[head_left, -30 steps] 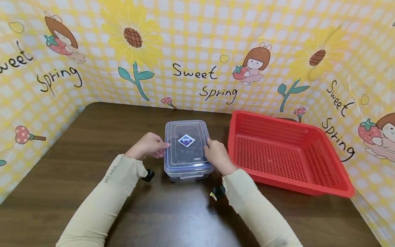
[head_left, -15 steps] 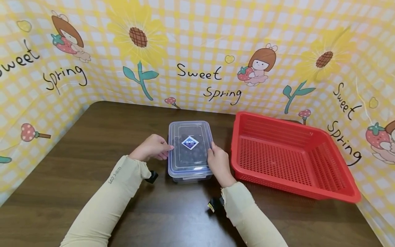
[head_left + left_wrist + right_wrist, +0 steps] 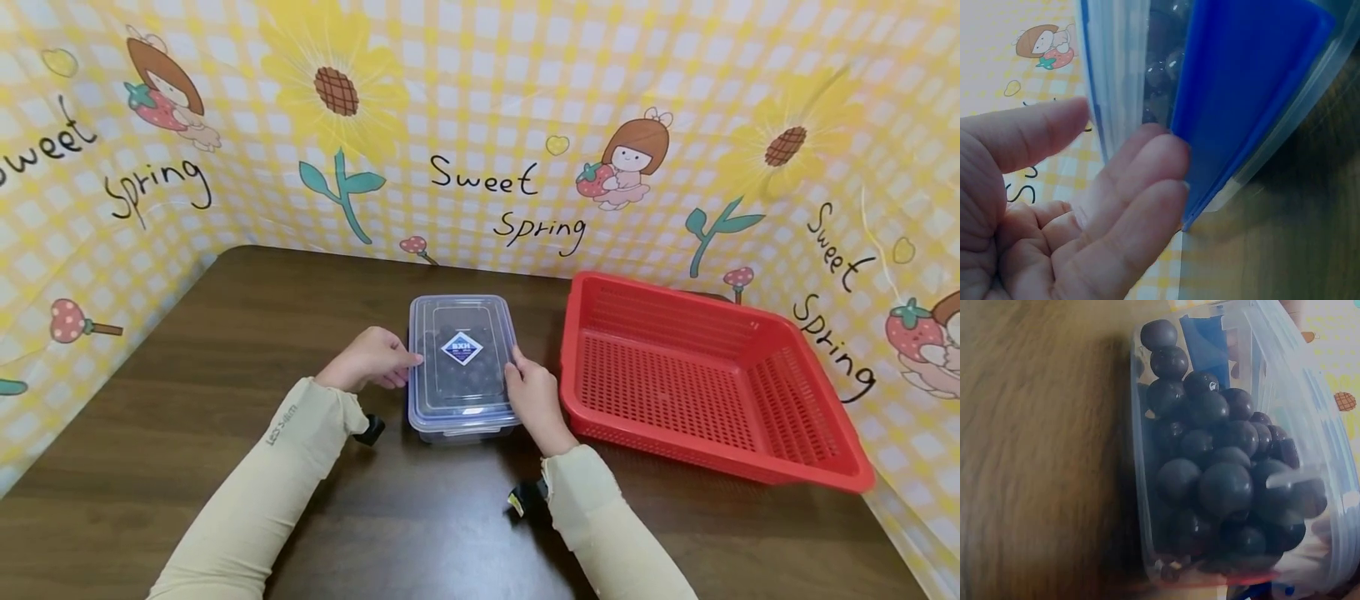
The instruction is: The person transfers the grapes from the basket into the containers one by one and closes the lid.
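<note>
A clear plastic food box (image 3: 450, 383) with a blue-rimmed lid and a diamond-shaped label sits on the table. Dark round fruit like grapes (image 3: 1225, 487) fills part of it, as the right wrist view shows through the wall. My left hand (image 3: 372, 360) is at the box's left side, thumb at the lid's edge and fingertips against a blue side clip (image 3: 1241, 81) that slants down the wall. Along the opposite side, my right hand (image 3: 536, 396) holds the lid's edge with its thumb upward; its other fingers are mostly hidden.
A red perforated plastic basket (image 3: 716, 462) stands close to the right of the box. Dark wood table (image 3: 225, 350) surrounds them. Behind hangs a yellow checked cloth (image 3: 480, 100) printed with flowers and cartoon figures. Each wrist carries a small black camera.
The head view has shifted slightly, so everything appears a little further right. My right wrist has come somewhat nearer to me along the box; my left hand keeps its place at the lid edge.
</note>
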Motion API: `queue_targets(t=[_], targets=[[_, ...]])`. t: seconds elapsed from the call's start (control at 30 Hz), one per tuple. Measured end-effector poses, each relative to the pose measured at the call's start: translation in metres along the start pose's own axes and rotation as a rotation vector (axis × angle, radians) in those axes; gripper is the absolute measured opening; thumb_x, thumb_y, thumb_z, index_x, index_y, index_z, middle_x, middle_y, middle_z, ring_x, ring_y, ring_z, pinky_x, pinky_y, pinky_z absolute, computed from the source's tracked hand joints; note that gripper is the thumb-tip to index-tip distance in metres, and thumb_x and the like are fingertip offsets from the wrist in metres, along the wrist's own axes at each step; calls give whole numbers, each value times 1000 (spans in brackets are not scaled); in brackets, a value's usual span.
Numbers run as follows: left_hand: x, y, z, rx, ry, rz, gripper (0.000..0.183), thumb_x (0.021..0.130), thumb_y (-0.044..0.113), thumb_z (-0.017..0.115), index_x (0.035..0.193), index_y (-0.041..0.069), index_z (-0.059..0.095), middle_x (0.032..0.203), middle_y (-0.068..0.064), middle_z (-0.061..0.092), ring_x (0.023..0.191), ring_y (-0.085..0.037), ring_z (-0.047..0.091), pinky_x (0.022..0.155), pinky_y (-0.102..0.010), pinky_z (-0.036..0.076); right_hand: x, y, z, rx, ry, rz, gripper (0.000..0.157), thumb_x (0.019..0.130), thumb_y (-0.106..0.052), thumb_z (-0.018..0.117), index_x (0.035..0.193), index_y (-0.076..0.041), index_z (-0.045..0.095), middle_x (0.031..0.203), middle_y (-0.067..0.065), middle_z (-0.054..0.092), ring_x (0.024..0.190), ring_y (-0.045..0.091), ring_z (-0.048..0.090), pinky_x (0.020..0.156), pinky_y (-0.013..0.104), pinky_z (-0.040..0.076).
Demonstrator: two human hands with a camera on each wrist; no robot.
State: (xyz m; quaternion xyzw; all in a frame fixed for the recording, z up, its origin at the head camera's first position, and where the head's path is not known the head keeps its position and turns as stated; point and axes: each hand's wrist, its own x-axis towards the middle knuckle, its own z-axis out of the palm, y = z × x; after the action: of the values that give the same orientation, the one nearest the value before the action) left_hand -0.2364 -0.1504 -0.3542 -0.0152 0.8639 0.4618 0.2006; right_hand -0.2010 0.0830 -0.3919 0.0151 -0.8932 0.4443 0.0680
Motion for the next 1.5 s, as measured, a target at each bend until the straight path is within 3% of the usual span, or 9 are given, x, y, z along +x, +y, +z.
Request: queue_targets(t=[0.17, 0.3, 0.5, 0.57, 0.73, 0.97, 1.2, 1.43, 1.5], targets=[[3, -7, 3, -15, 21, -3, 31, 89, 24, 70, 89, -6, 66, 79, -13, 68, 79, -31, 68, 73, -38, 57, 2, 7, 0, 51, -5, 14, 40, 96, -12, 56, 133, 3, 52, 132, 25, 52, 120, 34, 53, 99, 46, 43], [6, -14, 5, -48, 17, -39, 40, 90, 29, 69, 106, -7, 63, 95, -18, 67, 83, -30, 67, 76, -38, 57, 2, 9, 0, 128, -19, 47, 41, 96, -12, 55, 134, 2, 51, 135, 24, 50, 124, 34, 50, 102, 46, 40], [11, -25, 9, -159, -29, -95, 74, 93, 31, 64, 142, -14, 30, 130, -32, 48, 95, -33, 65, 82, -40, 55, 1, 13, 3, 216, 25, 21, 40, 93, -6, 58, 131, 7, 52, 128, 30, 54, 121, 41, 47, 103, 48, 38], [13, -27, 9, -200, -57, -105, 80, 94, 31, 62, 145, -14, 19, 130, -32, 48, 92, -31, 66, 82, -39, 55, 1, 15, 5, 261, 19, 50, 43, 93, -5, 58, 133, 8, 51, 128, 31, 53, 120, 42, 46, 103, 49, 38], [14, -26, 7, -215, -73, -108, 84, 94, 29, 62, 147, -12, 12, 119, -30, 58, 83, -26, 67, 79, -38, 56, 1, 13, 6, 405, -51, 237, 58, 95, -12, 57, 147, 0, 34, 146, 24, 38, 132, 36, 38, 108, 47, 33], [9, -20, 1, -188, -48, -107, 91, 93, 28, 64, 148, -10, 2, 133, -35, 44, 113, -45, 56, 86, -46, 52, 2, 9, 9, 482, -40, 328, 67, 94, -14, 59, 151, -3, 25, 152, 21, 30, 137, 34, 32, 111, 47, 28], [8, -9, 4, -230, -39, -67, 86, 93, 16, 64, 149, -8, 3, 137, -34, 40, 108, -42, 60, 82, -47, 53, 0, 7, 7, 468, -18, 358, 70, 94, -16, 60, 151, -2, 23, 153, 21, 27, 140, 35, 25, 112, 50, 24], [5, 4, 9, -198, -23, -41, 50, 93, 10, 60, 133, -11, 40, 118, -29, 57, 95, -36, 67, 76, -44, 56, 2, 7, 5, 470, -4, 371, 70, 94, -18, 61, 151, -4, 24, 154, 19, 27, 139, 35, 28, 111, 49, 25], [5, 3, 9, -195, -14, -41, 46, 94, 11, 59, 131, -12, 43, 117, -28, 59, 96, -37, 66, 76, -45, 56, 2, 6, 7, 465, -3, 371, 69, 94, -18, 61, 151, -3, 25, 154, 19, 28, 140, 34, 27, 112, 48, 25]])
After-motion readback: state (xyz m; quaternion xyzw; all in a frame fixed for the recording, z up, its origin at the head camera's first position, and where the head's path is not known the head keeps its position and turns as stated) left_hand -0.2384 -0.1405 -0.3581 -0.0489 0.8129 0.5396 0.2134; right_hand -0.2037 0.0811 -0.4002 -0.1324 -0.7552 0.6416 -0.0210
